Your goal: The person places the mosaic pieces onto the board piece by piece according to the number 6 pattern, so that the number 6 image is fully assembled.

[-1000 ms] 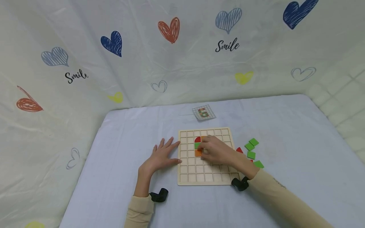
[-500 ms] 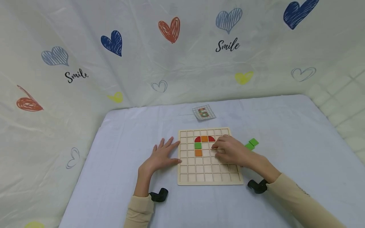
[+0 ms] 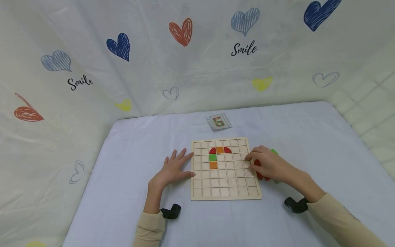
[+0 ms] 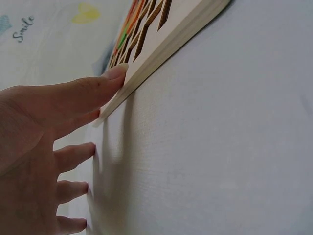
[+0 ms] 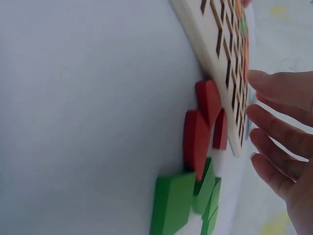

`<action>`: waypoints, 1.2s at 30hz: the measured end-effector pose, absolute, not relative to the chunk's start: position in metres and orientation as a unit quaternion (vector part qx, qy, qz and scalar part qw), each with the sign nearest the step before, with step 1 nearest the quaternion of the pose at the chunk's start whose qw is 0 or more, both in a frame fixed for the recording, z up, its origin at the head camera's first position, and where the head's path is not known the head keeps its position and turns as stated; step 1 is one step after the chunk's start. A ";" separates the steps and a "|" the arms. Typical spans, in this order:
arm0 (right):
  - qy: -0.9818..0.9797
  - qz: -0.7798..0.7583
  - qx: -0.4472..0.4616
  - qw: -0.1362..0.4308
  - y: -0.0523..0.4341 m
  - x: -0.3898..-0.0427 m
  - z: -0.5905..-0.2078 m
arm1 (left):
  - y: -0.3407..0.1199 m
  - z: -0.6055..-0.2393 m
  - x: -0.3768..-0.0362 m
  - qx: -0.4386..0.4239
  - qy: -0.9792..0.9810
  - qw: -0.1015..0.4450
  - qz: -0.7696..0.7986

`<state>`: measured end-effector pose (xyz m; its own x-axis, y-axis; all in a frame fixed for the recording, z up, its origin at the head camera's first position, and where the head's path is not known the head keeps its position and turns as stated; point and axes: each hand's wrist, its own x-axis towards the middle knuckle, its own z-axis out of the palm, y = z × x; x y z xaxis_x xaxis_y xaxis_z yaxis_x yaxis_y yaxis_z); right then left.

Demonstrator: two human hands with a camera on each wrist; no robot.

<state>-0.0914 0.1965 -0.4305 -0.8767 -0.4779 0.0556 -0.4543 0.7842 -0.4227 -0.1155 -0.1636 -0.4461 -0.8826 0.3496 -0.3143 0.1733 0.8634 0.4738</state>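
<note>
A wooden grid board [image 3: 226, 192] lies on the table. Its upper row bears a red rounded piece [image 3: 212, 150], an orange square [image 3: 219, 150] and a second red rounded piece [image 3: 227, 150]; a green square [image 3: 213, 157] and another orange square [image 3: 213, 165] run down the left. My left hand [image 3: 172, 171] has its fingers spread, thumb and forefinger at the board's left edge. Over the right edge my right hand [image 3: 270, 164] hovers with nothing between its loosely bent fingers. Beneath it lie loose red pieces [image 5: 196, 142] and green squares [image 5: 175, 198], partly hidden in the head view.
Behind the board lies a card [image 3: 218, 121] printed with a coloured figure on a grid. A white cloth covers the table [image 3: 148, 140], and a sheet with hearts hangs behind it. Each wrist wears a black camera [image 3: 296, 205].
My right hand has moved right, from the coloured pieces to the board's right edge. The right-hand red rounded piece, set beside the upper orange square, now shows uncovered. My left hand stays in place.
</note>
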 end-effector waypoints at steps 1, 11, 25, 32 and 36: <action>0.945 -0.214 -0.247 0.024 0.199 -0.090 -0.431 | -0.163 -0.446 -0.116 0.139 0.945 0.199 0.221; 0.950 -0.197 -0.243 0.011 0.221 -0.083 -0.436 | -0.162 -0.445 -0.115 0.134 0.946 0.201 0.217; 0.950 -0.196 -0.241 0.017 0.227 -0.088 -0.439 | -0.163 -0.447 -0.115 0.136 0.946 0.202 0.214; 0.951 -0.185 -0.247 0.016 0.228 -0.090 -0.441 | -0.162 -0.446 -0.115 0.132 0.946 0.202 0.215; 0.951 -0.181 -0.248 0.016 0.228 -0.092 -0.442 | -0.162 -0.445 -0.115 0.131 0.946 0.203 0.218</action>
